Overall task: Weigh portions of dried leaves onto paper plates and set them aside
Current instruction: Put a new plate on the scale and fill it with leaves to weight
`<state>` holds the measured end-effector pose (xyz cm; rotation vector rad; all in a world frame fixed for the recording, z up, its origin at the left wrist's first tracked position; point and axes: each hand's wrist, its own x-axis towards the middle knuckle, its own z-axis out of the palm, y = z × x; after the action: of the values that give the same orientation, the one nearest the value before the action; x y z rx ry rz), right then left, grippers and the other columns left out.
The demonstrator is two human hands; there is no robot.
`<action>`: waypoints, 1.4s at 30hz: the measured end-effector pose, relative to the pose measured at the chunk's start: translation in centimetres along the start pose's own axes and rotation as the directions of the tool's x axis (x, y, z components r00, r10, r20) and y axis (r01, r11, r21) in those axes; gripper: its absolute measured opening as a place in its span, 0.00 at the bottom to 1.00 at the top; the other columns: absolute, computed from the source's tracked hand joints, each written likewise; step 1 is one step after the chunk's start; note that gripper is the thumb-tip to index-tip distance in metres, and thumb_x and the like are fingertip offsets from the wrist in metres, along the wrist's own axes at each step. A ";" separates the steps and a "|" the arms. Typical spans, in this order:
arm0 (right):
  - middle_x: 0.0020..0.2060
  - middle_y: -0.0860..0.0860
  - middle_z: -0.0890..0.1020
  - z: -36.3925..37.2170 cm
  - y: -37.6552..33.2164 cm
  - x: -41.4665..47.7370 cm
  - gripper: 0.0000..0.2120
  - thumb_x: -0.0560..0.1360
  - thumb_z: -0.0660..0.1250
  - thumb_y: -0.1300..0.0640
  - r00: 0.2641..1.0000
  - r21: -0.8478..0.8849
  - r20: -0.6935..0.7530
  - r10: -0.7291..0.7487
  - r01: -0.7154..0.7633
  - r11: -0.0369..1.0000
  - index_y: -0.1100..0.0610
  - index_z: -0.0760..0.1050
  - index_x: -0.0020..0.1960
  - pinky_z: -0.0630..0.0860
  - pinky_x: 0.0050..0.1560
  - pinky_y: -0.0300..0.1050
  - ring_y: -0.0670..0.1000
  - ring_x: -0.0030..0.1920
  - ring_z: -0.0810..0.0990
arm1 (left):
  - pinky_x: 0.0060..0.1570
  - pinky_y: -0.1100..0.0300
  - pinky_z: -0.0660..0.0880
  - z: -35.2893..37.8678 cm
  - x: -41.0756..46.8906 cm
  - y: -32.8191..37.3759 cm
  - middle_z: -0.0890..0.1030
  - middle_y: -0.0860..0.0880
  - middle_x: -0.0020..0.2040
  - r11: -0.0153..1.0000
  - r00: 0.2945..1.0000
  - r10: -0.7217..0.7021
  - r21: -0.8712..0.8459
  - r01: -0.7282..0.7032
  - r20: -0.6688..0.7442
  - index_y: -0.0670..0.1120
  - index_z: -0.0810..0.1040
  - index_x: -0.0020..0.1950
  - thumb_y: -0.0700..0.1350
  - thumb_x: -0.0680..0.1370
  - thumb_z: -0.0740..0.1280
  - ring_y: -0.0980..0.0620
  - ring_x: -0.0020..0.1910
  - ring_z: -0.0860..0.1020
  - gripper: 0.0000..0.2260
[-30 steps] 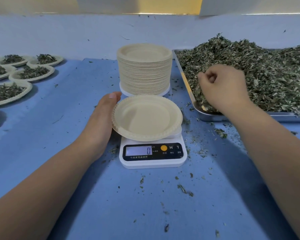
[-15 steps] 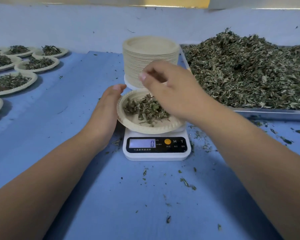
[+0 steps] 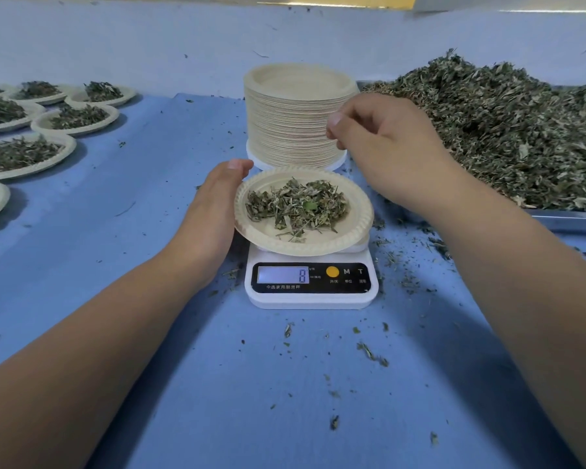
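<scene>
A paper plate (image 3: pixel 359 228) with a small heap of dried leaves (image 3: pixel 296 206) sits on the white kitchen scale (image 3: pixel 310 297), whose display reads 8. My left hand (image 3: pixel 214 211) lies flat on the table, its straight fingers against the plate's left rim. My right hand (image 3: pixel 379 147) hovers above and to the right of the plate, in front of the plate stack. Its fingers are curled with thumb and fingertips together, and nothing shows between them. The big pile of dried leaves (image 3: pixel 508 130) fills a metal tray (image 3: pixel 569 220) at the right.
A tall stack of empty paper plates (image 3: pixel 285 120) stands just behind the scale. Several filled plates (image 3: pixel 75 118) sit at the far left on the blue table cover (image 3: pixel 122 252). Leaf crumbs are scattered around and in front of the scale.
My right hand took leaves from the tray, dropped them on the plate, and has lifted up and right. The display went from 0 to 8. My left hand stayed at the rim.
</scene>
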<state>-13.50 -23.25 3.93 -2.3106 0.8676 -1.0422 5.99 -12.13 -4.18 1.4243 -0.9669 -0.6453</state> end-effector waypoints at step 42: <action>0.25 0.56 0.73 -3.9 7.0 0.6 0.44 0.72 0.35 0.22 0.874 -0.648 0.282 0.396 -0.130 0.750 0.58 0.68 0.28 0.68 0.39 0.48 0.55 0.31 0.75 | 0.73 0.46 0.68 -0.1 0.2 -0.2 0.78 0.56 0.68 1.000 1.000 0.008 -0.030 -0.008 -0.004 0.63 0.81 0.57 0.69 0.69 0.57 0.56 0.69 0.75 0.23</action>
<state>-18.72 -29.08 2.19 -2.6448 1.4666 -0.1151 6.21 -12.26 -4.29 1.3940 -0.9553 -0.6484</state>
